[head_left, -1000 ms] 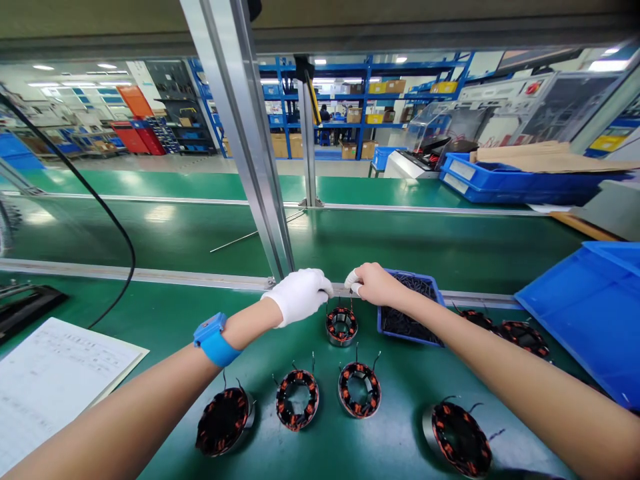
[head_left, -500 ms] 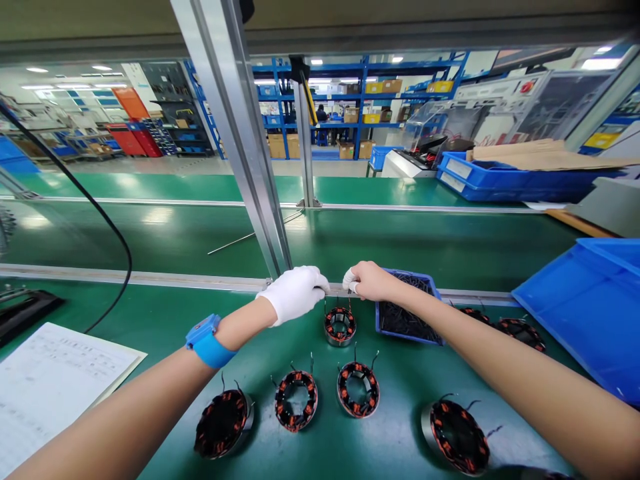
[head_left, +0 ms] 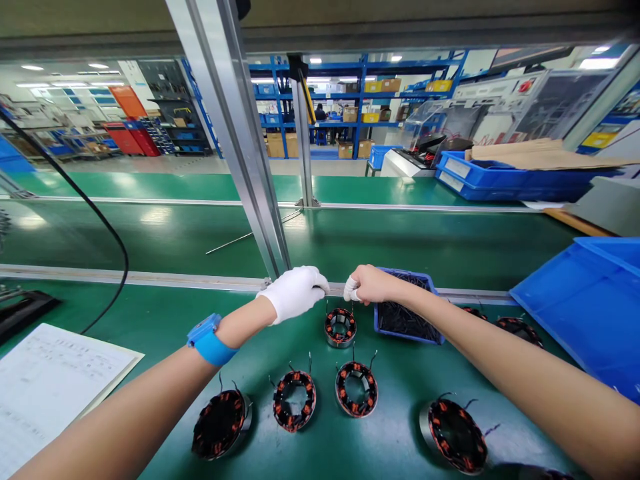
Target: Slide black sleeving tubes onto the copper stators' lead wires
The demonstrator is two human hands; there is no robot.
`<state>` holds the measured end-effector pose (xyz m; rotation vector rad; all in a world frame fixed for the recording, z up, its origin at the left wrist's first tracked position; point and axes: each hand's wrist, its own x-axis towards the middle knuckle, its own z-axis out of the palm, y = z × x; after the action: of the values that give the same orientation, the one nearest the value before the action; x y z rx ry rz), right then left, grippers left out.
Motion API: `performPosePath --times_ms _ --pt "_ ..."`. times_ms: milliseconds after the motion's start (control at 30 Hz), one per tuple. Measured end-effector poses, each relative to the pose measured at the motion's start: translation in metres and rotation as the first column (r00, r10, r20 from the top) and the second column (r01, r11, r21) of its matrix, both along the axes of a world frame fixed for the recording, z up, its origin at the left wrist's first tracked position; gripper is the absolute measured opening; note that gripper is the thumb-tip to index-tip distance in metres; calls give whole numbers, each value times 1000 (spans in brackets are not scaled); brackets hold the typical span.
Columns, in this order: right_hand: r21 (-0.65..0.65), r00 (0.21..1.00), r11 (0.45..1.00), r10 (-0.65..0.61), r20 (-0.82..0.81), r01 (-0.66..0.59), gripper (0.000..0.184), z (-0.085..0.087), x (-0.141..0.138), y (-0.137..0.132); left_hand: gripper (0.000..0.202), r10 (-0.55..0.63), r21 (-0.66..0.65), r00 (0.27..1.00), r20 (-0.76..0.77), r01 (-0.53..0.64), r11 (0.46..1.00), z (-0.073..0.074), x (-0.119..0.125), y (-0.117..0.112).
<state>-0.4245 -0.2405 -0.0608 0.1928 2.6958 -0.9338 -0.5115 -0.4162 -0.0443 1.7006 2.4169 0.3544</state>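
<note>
My left hand [head_left: 295,292], in a white glove, and my right hand [head_left: 367,285], with white finger cots, are both pinched closed just above a small wound stator [head_left: 341,327] on the green bench. Thin lead wires stand up from that stator towards my fingertips; what each pinch holds is too small to make out. Two more copper-wound stators [head_left: 295,400] [head_left: 357,389] lie nearer to me. A blue wrist strap [head_left: 209,339] is on my left wrist.
A small blue tray [head_left: 406,319] of black tubes sits under my right wrist. Larger stators [head_left: 221,424] [head_left: 455,435] lie at the near edge. A big blue bin [head_left: 585,308] is at right, a paper sheet [head_left: 53,383] at left, an aluminium post [head_left: 235,133] ahead.
My right hand has shifted slightly right and down over the stator. My left hand has stayed almost still.
</note>
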Motion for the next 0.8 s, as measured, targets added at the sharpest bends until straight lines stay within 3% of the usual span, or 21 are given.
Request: performPosePath --times_ms 200,367,533,667,800 --pt "-20 999 998 -51 1 51 48 0 3 0 22 -4 15 999 32 4 1000 -3 1 3" --pt "-8 997 997 -73 -10 73 49 5 9 0 23 3 34 996 89 -6 999 -6 6 3" --pt "-22 988 991 -129 85 131 38 9 7 -2 21 9 26 957 290 -17 999 -12 7 3" --pt "-62 962 985 -144 231 162 19 11 -4 -3 26 60 -2 881 469 -67 998 -27 2 3" --pt "-108 938 981 -118 326 161 11 11 -12 -2 24 102 -3 831 548 -119 993 -41 4 1"
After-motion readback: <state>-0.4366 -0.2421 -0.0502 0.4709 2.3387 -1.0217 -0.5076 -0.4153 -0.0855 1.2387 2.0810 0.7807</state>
